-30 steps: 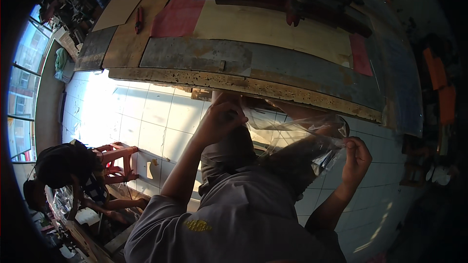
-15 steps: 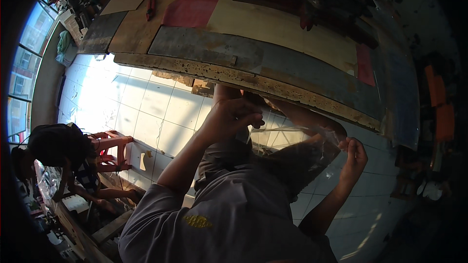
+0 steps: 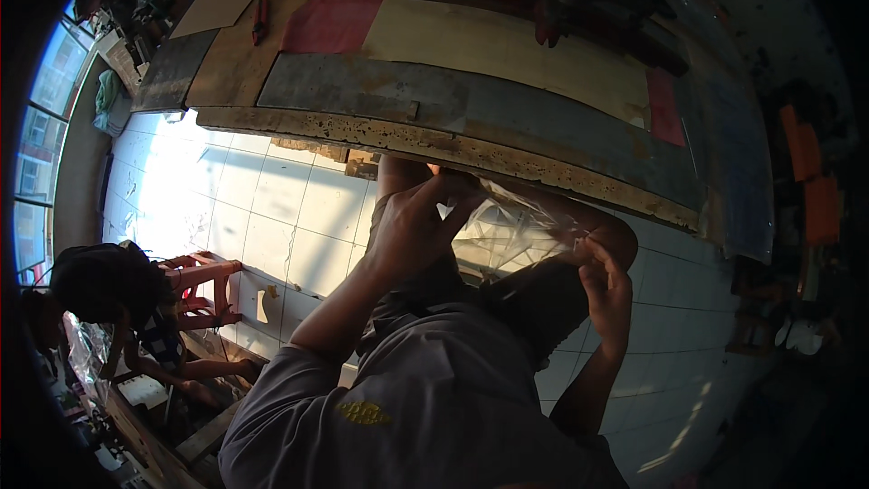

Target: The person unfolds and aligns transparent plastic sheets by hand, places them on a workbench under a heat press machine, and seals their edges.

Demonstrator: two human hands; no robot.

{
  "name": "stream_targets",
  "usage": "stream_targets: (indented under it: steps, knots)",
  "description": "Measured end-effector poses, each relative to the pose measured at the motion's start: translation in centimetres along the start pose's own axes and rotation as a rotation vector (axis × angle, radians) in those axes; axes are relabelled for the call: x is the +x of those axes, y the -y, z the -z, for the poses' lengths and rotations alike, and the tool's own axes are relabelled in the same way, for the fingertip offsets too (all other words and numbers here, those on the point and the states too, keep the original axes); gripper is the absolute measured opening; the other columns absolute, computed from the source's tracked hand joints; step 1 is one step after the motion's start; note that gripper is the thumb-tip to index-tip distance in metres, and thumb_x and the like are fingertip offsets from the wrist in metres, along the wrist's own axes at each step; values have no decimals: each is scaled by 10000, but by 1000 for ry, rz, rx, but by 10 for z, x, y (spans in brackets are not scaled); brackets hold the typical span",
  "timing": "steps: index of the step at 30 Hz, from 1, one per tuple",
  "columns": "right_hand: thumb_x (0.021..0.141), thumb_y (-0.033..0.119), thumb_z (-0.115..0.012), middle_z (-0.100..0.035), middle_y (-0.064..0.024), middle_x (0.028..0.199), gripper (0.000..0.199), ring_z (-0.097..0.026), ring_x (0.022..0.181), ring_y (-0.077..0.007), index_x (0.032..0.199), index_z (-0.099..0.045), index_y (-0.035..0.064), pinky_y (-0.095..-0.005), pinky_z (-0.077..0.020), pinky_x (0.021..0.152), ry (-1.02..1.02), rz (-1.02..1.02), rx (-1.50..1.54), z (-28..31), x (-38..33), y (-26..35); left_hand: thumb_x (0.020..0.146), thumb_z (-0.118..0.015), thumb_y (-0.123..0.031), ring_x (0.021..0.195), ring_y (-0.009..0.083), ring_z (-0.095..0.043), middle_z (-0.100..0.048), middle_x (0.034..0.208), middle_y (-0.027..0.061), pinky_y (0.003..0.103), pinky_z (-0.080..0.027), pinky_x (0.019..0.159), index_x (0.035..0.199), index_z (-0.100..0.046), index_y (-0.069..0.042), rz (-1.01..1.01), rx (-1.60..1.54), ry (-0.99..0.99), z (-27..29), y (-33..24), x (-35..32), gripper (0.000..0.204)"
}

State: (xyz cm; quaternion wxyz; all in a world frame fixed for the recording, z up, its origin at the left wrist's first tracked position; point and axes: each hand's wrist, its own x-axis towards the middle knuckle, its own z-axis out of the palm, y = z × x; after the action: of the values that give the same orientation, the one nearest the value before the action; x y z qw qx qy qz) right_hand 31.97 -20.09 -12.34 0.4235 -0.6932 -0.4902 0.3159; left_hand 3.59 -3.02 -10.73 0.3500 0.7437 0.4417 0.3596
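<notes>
Workbench edge (image 3: 453, 147) hides clear bag's (image 3: 507, 231) top.

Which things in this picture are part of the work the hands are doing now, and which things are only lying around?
In the work:
- clear plastic bag, stretched between both hands
- left hand, gripping its left end
- right hand, pinching its right edge

Lying about:
- worn wooden workbench
- red-handled tool on the bench
- red stool on the tiled floor

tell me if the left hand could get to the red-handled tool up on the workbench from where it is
Probably not without leaning in. The left hand is gripping the clear plastic bag over the lap, and the red-handled tool lies far across the workbench, though nothing blocks the way.
</notes>
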Motion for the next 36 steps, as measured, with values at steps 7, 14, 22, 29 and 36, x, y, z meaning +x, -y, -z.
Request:
stream_targets:
  steps: [7, 14, 22, 29, 36]
  knots:
    - [974, 274, -748, -558, -238, 1457, 668, -588, 1327, -380, 1524, -450, 40, -459, -493, 1086, 422, 78, -140, -96, 10, -33, 890, -809, -117, 801, 301, -748, -765, 994, 112, 357, -602, 705, 1057, -761, -51, -363, -39, 216, -17, -21, 26, 186]
    - [996, 295, -706, -706, -221, 1206, 448, -685, 1165, -366, 1341, -634, 18, -415, -552, 968, 541, 101, -129, -132, 12, -46, 888, -817, -132, 732, 184, -705, -750, 920, 70, 339, -563, 651, 1078, -759, -50, -256, -142, 366, -4, -15, 43, 215]
    - [910, 196, -824, -740, -94, 954, 366, -727, 893, -215, 1201, -693, 17, -357, -571, 797, -39, 453, -30, -52, 47, 67, 915, -747, -49, 874, 255, -753, -760, 1007, 100, 358, -595, 778, 1111, -770, -51, -312, -175, 463, 31, -39, 57, 197]
    - [936, 57, -774, -729, -91, 988, 247, -718, 892, -143, 1169, -700, 18, -287, -566, 793, -44, 345, 171, -77, 83, 52, 882, -791, -71, 877, 159, -748, -776, 1019, 42, 294, -570, 721, 1201, -697, -85, -270, -208, 392, 8, -35, 74, 333]
    - [989, 100, -691, -752, -125, 1041, 89, -730, 936, -261, 1020, -672, 18, -403, -560, 904, -88, 369, -122, -124, 21, -60, 958, -671, -145, 991, 339, -719, -743, 1093, 143, 432, -582, 869, 1054, -758, -49, -179, 18, 589, -35, 37, -15, 161]
